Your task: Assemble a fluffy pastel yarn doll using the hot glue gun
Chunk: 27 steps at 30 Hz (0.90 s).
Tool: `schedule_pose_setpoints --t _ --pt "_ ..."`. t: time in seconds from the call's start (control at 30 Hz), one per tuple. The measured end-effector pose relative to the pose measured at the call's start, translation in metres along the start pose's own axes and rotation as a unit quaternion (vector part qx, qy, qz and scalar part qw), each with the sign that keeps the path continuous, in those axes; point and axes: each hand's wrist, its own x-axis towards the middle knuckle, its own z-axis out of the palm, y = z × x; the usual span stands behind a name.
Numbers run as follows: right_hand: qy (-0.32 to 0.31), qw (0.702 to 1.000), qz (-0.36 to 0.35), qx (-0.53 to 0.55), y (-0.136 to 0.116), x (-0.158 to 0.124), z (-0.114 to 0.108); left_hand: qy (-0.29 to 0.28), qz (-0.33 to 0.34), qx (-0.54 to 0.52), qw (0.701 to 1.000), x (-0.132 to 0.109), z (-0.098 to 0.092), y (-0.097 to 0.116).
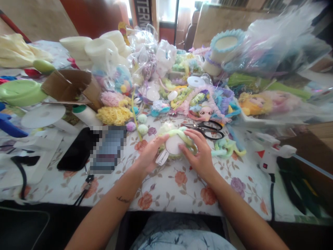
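Note:
My left hand (150, 152) and my right hand (199, 154) hold a round white disc (173, 145) between them, a little above the tablecloth. A soft yellow-green fuzzy cord (179, 133) curves along its far rim under the fingers of both hands. From the near left side hangs a white paper tag (162, 157) with small print. Just beyond the hands lie black-handled scissors (212, 130). To the right, a loose pastel green and yellow strip (227, 148) is bunched on the cloth. Part of the disc's underside is hidden.
A hot glue gun (275, 151) stands at the right. Two phones, one a black phone (78, 149), lie at the left. Small pompoms (142, 124), yellow yarn (114, 115), a cardboard box (73, 86) and a doll head (205, 111) crowd the back.

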Motion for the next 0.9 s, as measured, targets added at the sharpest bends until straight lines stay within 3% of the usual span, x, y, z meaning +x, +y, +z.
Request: schedule_pose_setpoints --t 0.17,0.27,0.33,0.4,0.47,0.5,0.6,0.67,0.77,0.83,0.9 --pt "0.040 0.999 0.011 -0.005 0.003 -0.003 -0.013 0.029 -0.025 -0.018 0.999 0.003 -0.003 0.002" --pt "0.113 0.992 0.050 -0.018 0.011 -0.012 -0.032 0.060 -0.031 -0.046 0.997 0.005 -0.005 0.006" --pt "0.195 0.975 0.096 -0.045 0.020 -0.024 -0.049 0.071 -0.030 -0.067 0.995 0.005 -0.005 0.010" --pt "0.311 0.937 0.144 -0.067 0.034 -0.039 -0.069 0.074 -0.032 -0.078 0.994 0.005 -0.004 0.012" --pt "0.420 0.892 0.149 -0.073 0.056 -0.056 -0.091 0.077 -0.029 -0.078 0.993 0.005 -0.005 0.014" --pt "0.511 0.849 0.119 -0.070 0.068 -0.065 -0.103 0.079 -0.027 -0.076 0.994 0.005 -0.005 0.015" --pt "0.616 0.763 0.159 -0.117 0.105 -0.082 -0.140 0.078 -0.015 -0.073 0.994 0.006 -0.006 0.015" --pt "0.638 0.727 0.221 -0.119 0.123 -0.084 -0.160 0.072 -0.014 -0.081 0.994 0.006 -0.006 0.015" --pt "0.523 0.763 0.378 -0.048 0.129 -0.075 -0.179 0.071 -0.009 -0.096 0.993 0.006 -0.006 0.014" --pt "0.461 0.784 0.415 -0.036 0.121 -0.067 -0.182 0.076 -0.010 -0.109 0.991 0.006 -0.005 0.015" --pt "0.426 0.806 0.406 -0.059 0.108 -0.063 -0.180 0.081 -0.014 -0.130 0.988 0.005 -0.004 0.016"
